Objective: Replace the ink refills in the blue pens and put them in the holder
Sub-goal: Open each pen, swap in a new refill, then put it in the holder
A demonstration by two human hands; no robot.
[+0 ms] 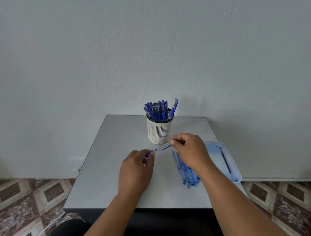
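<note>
A cream slotted holder (160, 131) stands at the back middle of the grey table (106, 165), packed with several blue capped pens (157, 110). My left hand (136, 173) pinches the blue grip section of a pen (152, 152), its metal tip pointing up and right. My right hand (190, 152) holds a thin blue ink refill (166, 147), whose free end points left toward the pen tip, a small gap between them. A pile of several blue refills (187, 174) lies on the table, partly under my right wrist.
A white ink-stained tray (230, 160) sits at the table's right edge with one dark refill (226, 162) in it. A pale wall rises just behind the table. Patterned floor tiles lie on both sides, and a white cable (47, 230) runs at lower left.
</note>
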